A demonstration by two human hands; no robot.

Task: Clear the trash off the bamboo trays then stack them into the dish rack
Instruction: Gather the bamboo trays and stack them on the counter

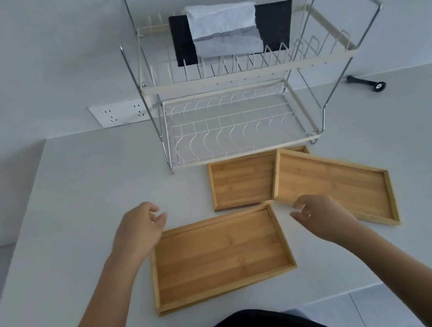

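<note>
While the white table [85, 191] spreads under everything, your two-tier dish rack [232, 125] stands at its far edge — its lower shelf bare, tissue box [225, 28] on top. Three bamboo trays lie before it: nearest tray [218, 258], far tray [240, 182], and right tray [338, 185] overlapping that one. Your left hand [139, 231] and right hand [320, 216] hover beside the nearest tray's far corners — fingers loosely curled, grasping nothing.

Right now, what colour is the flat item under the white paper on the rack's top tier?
Black, seen in the head view, the only one.
</note>
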